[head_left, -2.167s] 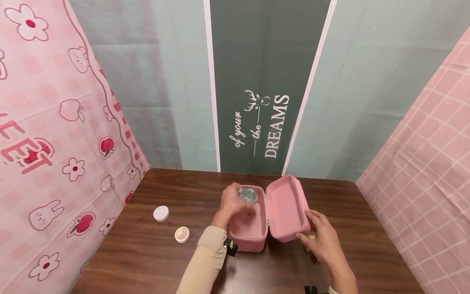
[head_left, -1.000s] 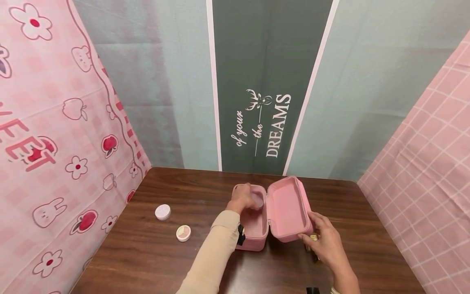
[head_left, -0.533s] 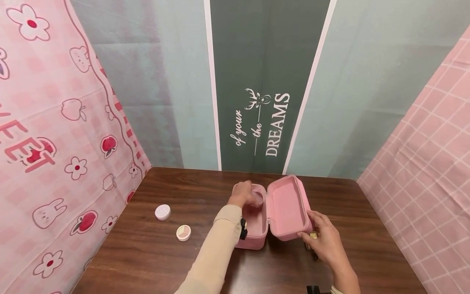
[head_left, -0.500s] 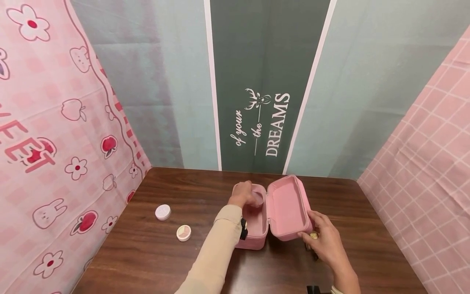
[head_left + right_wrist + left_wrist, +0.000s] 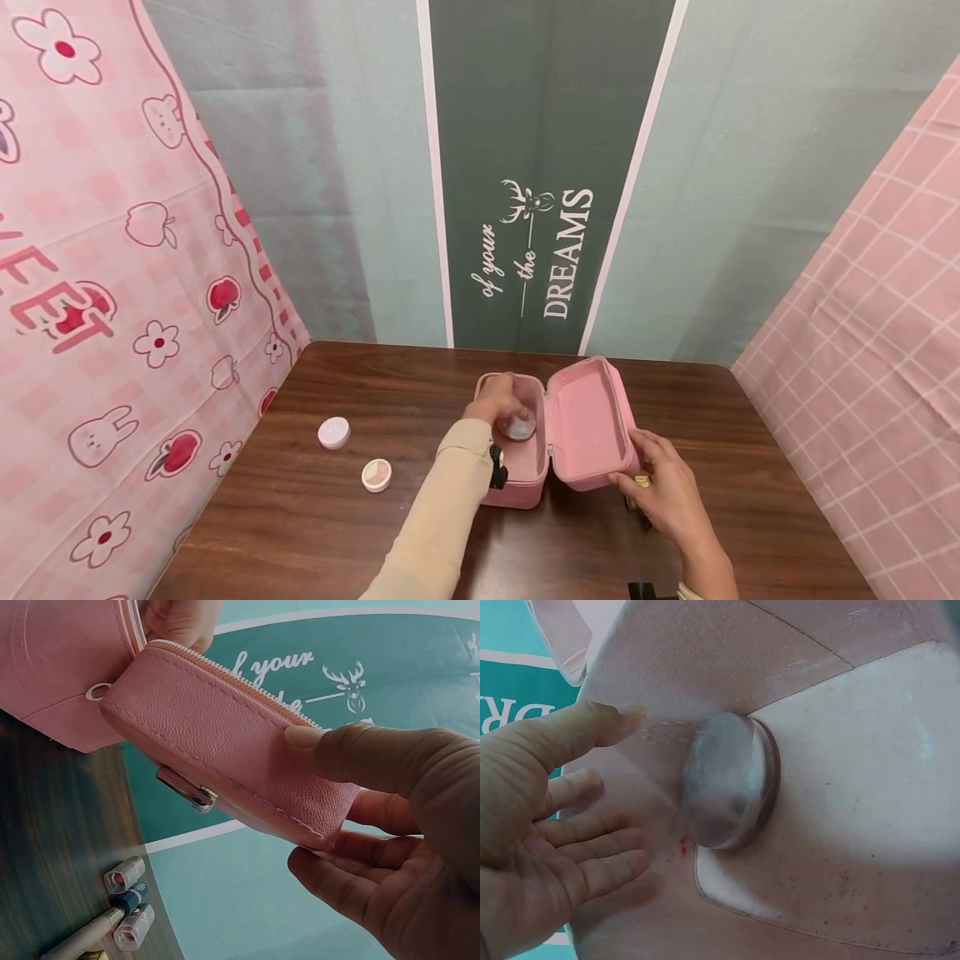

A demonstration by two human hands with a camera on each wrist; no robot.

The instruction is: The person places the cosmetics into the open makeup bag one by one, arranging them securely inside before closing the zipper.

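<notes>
A pink cosmetic case stands on the table with its lid swung out to the right. My left hand is inside the case, at its far left part. Beside it a round, flat compact lies within the case. In the left wrist view the fingers are spread loosely and stand apart from the compact. My right hand holds the lid's outer right edge. In the right wrist view the thumb presses the zipped rim of the lid, with the fingers beneath.
Left of the case are a white round jar and a small round three-colour palette. Under the lid's right side lie clear-capped lipstick-like tubes and a long tube, mostly hidden in the head view. Printed curtains surround the table.
My left hand has carried the compact down into the case and let go of it; it has settled a little nearer me. My right hand has kept holding the lid.
</notes>
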